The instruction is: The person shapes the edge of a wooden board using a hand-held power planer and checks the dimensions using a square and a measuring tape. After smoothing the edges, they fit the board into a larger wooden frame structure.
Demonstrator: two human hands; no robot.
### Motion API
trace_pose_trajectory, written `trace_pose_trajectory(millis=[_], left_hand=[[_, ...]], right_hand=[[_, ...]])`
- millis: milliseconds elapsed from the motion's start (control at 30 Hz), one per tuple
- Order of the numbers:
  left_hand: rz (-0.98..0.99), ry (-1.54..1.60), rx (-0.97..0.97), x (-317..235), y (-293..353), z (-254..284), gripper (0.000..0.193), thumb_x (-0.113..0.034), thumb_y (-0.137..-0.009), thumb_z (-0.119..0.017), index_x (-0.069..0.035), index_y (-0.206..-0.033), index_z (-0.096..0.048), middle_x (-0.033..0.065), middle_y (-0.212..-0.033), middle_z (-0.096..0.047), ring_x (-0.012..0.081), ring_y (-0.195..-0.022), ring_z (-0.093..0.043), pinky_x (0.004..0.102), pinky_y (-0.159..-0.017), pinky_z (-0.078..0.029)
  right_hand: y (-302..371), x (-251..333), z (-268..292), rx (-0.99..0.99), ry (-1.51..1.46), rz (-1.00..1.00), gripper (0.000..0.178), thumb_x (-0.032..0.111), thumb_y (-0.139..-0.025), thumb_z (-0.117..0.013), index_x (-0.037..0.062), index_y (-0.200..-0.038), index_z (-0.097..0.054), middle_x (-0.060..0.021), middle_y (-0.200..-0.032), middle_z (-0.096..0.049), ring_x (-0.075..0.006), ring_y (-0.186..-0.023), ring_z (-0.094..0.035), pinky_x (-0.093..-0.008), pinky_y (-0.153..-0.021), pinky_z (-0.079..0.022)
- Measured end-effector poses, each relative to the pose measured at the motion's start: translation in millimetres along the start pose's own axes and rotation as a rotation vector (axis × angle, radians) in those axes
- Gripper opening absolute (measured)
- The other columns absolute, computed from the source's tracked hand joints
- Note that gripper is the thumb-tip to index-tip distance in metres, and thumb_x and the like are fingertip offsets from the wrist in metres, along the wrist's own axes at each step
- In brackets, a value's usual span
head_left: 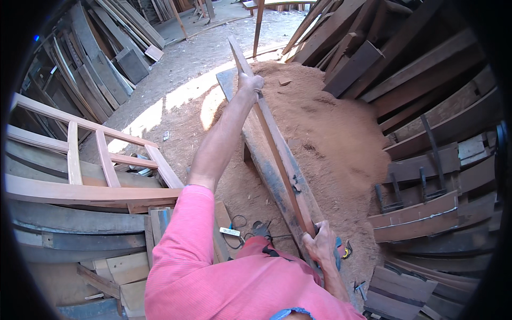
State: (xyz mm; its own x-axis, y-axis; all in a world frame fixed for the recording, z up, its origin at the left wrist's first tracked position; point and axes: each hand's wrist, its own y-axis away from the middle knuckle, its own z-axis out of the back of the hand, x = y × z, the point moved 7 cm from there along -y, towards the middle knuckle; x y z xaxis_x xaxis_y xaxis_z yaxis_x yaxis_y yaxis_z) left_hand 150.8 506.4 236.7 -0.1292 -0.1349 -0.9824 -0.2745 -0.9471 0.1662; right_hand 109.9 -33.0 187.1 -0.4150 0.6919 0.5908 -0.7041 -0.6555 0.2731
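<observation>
A long wooden board [288,165] lies tilted on its edge along a narrow, worn workbench [264,169]. Toward its far end, my left hand [250,85] is closed around it, the arm stretched out straight. My right hand [321,244] grips the near end, close to my body, with the fingers curled over the board's edge. A dark chipped patch shows on the board's upper face, nearer the right hand. The far tip of the board sticks out past my left hand.
Sawdust [341,144] covers the ground around the bench. A ladder-like wooden frame [101,154] stands at the left. Timber planks [410,64] lean at the right, with clamps [424,186] nearby. A white power strip [230,231] with black cables lies near my body.
</observation>
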Motion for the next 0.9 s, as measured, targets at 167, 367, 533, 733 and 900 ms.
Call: trace_pose_trajectory(millis=[167, 367, 533, 733, 900], left_hand=[[0.098, 0.159, 0.05, 102, -60, 14, 0.09, -0.002, -0.077, -0.066, -0.008, -0.157, -0.024, 0.0232, -0.135, -0.056, 0.0313, -0.111, -0.062, 0.0497, -0.078, -0.056], [0.054, 0.136, 0.117, 158, 56, 44, 0.079, -0.024, -0.094, -0.071, -0.002, -0.157, -0.028, 0.0231, -0.146, -0.053, 0.0344, -0.132, -0.055, 0.0425, -0.113, -0.043], [-0.113, -0.399, 0.52, 240, 264, 50, 0.098, -0.027, -0.082, -0.081, 0.01, -0.153, -0.025, 0.0324, -0.144, -0.049, 0.0405, -0.133, -0.052, 0.0461, -0.116, -0.04], [-0.41, -0.426, 0.757, 266, 458, 7, 0.12, -0.037, -0.073, -0.089, 0.012, -0.154, -0.015, 0.0375, -0.151, -0.034, 0.0488, -0.143, -0.035, 0.0518, -0.121, -0.028], [-0.571, -0.252, 0.527, 230, 494, -37, 0.087, -0.025, -0.076, -0.079, 0.004, -0.147, -0.038, 0.0315, -0.144, -0.042, 0.0488, -0.139, -0.036, 0.0526, -0.116, -0.031]], right_hand=[[-17, 6, -7, 0.046, 0.049, 0.039, 0.04, 0.022, -0.076, -0.074, -0.0053, -0.101, -0.058, -0.0295, -0.092, -0.067, -0.0472, -0.09, -0.066, -0.053, -0.082, -0.051], [-37, 9, 3, 0.106, 0.138, 0.019, 0.045, 0.028, -0.078, -0.073, -0.0057, -0.103, -0.059, -0.033, -0.093, -0.068, -0.0507, -0.091, -0.067, -0.0552, -0.081, -0.051], [-40, 10, -1, 0.186, 0.152, 0.029, 0.048, 0.032, -0.079, -0.072, -0.0069, -0.105, -0.06, -0.0335, -0.094, -0.068, -0.0504, -0.093, -0.067, -0.0553, -0.082, -0.051], [-39, 3, -11, 0.096, 0.067, 0.103, 0.051, 0.037, -0.079, -0.075, -0.006, -0.103, -0.06, -0.0305, -0.094, -0.069, -0.0464, -0.091, -0.069, -0.0518, -0.081, -0.052], [-28, 5, -15, 0.12, -0.066, 0.143, 0.051, 0.042, -0.085, -0.075, -0.0055, -0.098, -0.062, -0.0287, -0.094, -0.068, -0.0415, -0.092, -0.069, -0.0484, -0.08, -0.052]])
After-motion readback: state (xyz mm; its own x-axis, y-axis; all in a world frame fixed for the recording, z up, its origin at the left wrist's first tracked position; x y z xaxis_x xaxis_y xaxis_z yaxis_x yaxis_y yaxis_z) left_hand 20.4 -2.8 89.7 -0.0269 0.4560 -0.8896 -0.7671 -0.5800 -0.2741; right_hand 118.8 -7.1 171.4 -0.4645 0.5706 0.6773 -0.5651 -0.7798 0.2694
